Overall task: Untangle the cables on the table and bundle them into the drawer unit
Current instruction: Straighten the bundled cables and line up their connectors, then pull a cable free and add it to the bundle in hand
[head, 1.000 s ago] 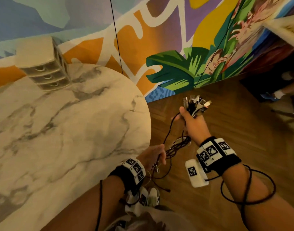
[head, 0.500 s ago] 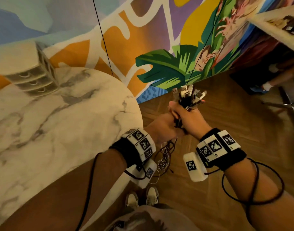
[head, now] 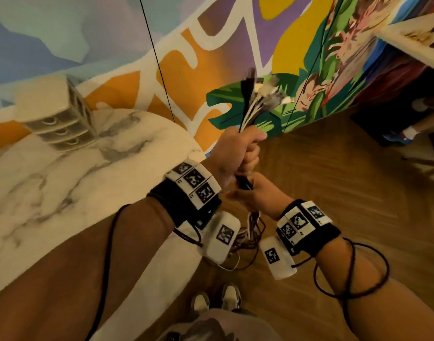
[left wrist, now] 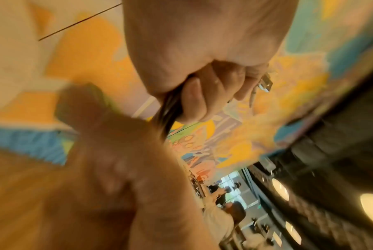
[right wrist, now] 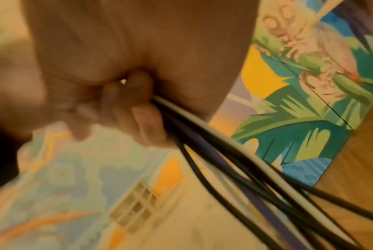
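Note:
A bundle of black and white cables [head: 256, 104] stands upright off the table's right edge, plugs fanned at the top. My left hand [head: 238, 148] grips it in a fist just under the plugs; the left wrist view shows the fingers [left wrist: 198, 96] curled round the cables with a USB plug [left wrist: 265, 82] poking out. Directly below, my right hand [head: 257, 194] holds the same cables [right wrist: 213, 143], which run out of its fist. Tangled loops [head: 248, 242] hang beneath both hands. The beige drawer unit [head: 56, 114] stands at the table's far edge, drawers closed.
The round marble table [head: 63, 193] lies left of my hands. A painted mural wall [head: 211, 45] runs behind it. Wooden floor [head: 346, 180] spreads to the right, with furniture legs at the far right. My shoes [head: 216, 301] show below.
My left hand has risen from the hanging tangle to grip the bundle under the plugs. My right hand, which held the top, now holds lower down. The bundle has moved up.

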A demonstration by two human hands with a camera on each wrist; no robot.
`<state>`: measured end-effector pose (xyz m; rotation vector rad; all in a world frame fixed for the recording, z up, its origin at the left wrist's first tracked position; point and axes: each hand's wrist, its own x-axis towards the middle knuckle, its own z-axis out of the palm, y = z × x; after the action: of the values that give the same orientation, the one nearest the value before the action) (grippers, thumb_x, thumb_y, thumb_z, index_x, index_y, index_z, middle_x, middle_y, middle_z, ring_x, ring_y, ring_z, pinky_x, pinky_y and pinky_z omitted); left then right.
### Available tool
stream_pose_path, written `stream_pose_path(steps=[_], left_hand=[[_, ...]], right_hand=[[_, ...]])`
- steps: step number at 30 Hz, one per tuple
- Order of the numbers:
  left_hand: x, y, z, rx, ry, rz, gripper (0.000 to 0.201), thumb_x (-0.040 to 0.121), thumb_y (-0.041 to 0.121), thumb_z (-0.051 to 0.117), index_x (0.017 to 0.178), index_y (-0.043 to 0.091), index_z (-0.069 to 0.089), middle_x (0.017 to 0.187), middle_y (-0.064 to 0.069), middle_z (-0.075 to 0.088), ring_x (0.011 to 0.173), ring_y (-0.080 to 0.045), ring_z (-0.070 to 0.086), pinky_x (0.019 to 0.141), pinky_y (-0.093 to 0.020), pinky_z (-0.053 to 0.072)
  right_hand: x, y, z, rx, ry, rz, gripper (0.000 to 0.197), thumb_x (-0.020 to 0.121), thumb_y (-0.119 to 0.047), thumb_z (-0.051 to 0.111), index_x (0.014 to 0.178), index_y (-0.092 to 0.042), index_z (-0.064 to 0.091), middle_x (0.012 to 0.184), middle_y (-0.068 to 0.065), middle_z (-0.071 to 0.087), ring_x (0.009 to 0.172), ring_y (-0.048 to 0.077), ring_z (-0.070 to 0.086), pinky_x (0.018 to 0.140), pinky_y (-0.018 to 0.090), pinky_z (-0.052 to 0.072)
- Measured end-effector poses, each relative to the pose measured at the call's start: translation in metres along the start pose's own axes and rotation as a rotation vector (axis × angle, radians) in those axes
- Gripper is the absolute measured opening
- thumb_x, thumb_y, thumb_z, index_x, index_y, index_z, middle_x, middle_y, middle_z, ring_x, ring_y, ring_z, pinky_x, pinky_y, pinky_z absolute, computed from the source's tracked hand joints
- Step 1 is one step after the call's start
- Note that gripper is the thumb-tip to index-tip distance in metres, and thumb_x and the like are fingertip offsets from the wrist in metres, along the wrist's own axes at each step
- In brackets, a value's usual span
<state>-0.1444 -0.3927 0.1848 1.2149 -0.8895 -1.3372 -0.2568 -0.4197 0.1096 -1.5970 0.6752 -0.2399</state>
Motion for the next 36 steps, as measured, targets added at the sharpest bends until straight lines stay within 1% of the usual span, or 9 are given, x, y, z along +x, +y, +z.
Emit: stream_pose_path(steps=[3, 8, 13, 19, 22, 25, 27, 32, 36], left_hand=[[0.000, 0.016, -0.005, 0.442, 0.070, 0.155, 0.049, 0.086, 0.014, 0.054, 0.045, 0.021, 0.028, 0.035, 0.009, 0.025, 0.034, -0.013, 0.020, 0.040, -0.028, 0.020], [-0.006, 0.062, -0.026, 1.232, 0.011, 0.508, 0.047, 0.087, 0.022, 0.052, 0.047, 0.026, 0.028, 0.043, 0.010, 0.026, 0.038, -0.008, 0.021, 0.041, -0.018, 0.023], [-0.008, 0.101, -0.048, 1.485, -0.004, 0.659, 0.033, 0.080, 0.047, 0.033, 0.053, 0.029, 0.032, 0.045, 0.014, 0.028, 0.039, -0.005, 0.026, 0.045, -0.026, 0.021], [-0.016, 0.072, -0.061, 1.555, 0.121, 0.909, 0.037, 0.085, 0.041, 0.045, 0.058, 0.018, 0.053, 0.044, 0.008, 0.033, 0.035, -0.015, 0.028, 0.047, -0.022, 0.028], [-0.021, 0.022, -0.059, 1.466, 0.070, 0.848, 0.040, 0.084, 0.044, 0.042, 0.063, 0.016, 0.060, 0.045, 0.001, 0.050, 0.037, -0.018, 0.036, 0.046, -0.022, 0.031], [-0.027, -0.022, -0.054, 1.484, 0.005, 0.572, 0.048, 0.083, 0.054, 0.036, 0.095, 0.022, 0.070, 0.070, -0.001, 0.069, 0.061, -0.024, 0.063, 0.053, -0.028, 0.044], [-0.024, -0.039, -0.050, 1.376, 0.061, 0.402, 0.050, 0.079, 0.056, 0.041, 0.106, 0.023, 0.068, 0.081, -0.004, 0.070, 0.076, -0.026, 0.065, 0.057, -0.027, 0.037], [-0.005, -0.029, -0.027, 0.908, 0.115, 0.150, 0.055, 0.072, 0.058, 0.059, 0.075, 0.003, 0.069, 0.063, -0.012, 0.062, 0.060, -0.025, 0.058, 0.054, -0.034, 0.041], [0.005, -0.010, -0.010, 0.851, 0.227, 0.215, 0.019, 0.082, 0.023, 0.064, 0.071, 0.008, 0.064, 0.058, -0.002, 0.053, 0.056, -0.019, 0.051, 0.049, -0.021, 0.034]], right_hand=[[0.015, 0.015, 0.012, -0.031, 0.149, 0.064, 0.042, 0.089, -0.009, 0.061, 0.053, -0.016, 0.039, 0.040, -0.010, 0.034, 0.037, 0.007, 0.029, 0.044, 0.022, 0.025], [0.024, 0.055, 0.010, -0.170, 0.234, 0.259, 0.041, 0.089, -0.017, 0.057, 0.055, -0.019, 0.035, 0.048, -0.006, 0.034, 0.041, 0.010, 0.029, 0.049, 0.026, 0.025], [0.016, 0.084, 0.007, -0.197, 0.275, 0.491, 0.037, 0.089, -0.025, 0.056, 0.059, -0.018, 0.036, 0.051, -0.003, 0.036, 0.044, 0.013, 0.031, 0.049, 0.028, 0.026], [0.006, 0.084, 0.004, -0.195, 0.296, 0.565, 0.035, 0.091, -0.018, 0.052, 0.059, -0.016, 0.037, 0.051, -0.001, 0.035, 0.045, 0.014, 0.030, 0.047, 0.027, 0.025], [0.011, 0.072, 0.001, -0.014, 0.378, 0.512, 0.034, 0.087, -0.022, 0.053, 0.056, -0.018, 0.039, 0.050, -0.002, 0.036, 0.044, 0.015, 0.030, 0.044, 0.025, 0.024], [0.013, 0.066, 0.005, 0.152, 0.334, 0.408, 0.022, 0.070, -0.045, 0.064, 0.072, -0.029, 0.050, 0.063, -0.011, 0.050, 0.051, 0.005, 0.043, 0.045, 0.016, 0.034], [0.010, 0.049, 0.009, 0.151, 0.342, 0.287, 0.017, 0.083, -0.020, 0.063, 0.072, -0.025, 0.051, 0.055, -0.014, 0.054, 0.046, -0.002, 0.045, 0.045, 0.013, 0.035], [0.011, -0.003, 0.015, 0.155, 0.308, 0.015, 0.042, 0.084, 0.010, 0.050, 0.061, -0.024, 0.048, 0.044, -0.014, 0.047, 0.040, -0.001, 0.039, 0.047, 0.017, 0.031], [0.006, -0.005, 0.016, 0.200, 0.259, -0.029, 0.038, 0.082, 0.004, 0.055, 0.053, -0.015, 0.040, 0.039, -0.011, 0.038, 0.034, 0.005, 0.030, 0.041, 0.020, 0.028]])
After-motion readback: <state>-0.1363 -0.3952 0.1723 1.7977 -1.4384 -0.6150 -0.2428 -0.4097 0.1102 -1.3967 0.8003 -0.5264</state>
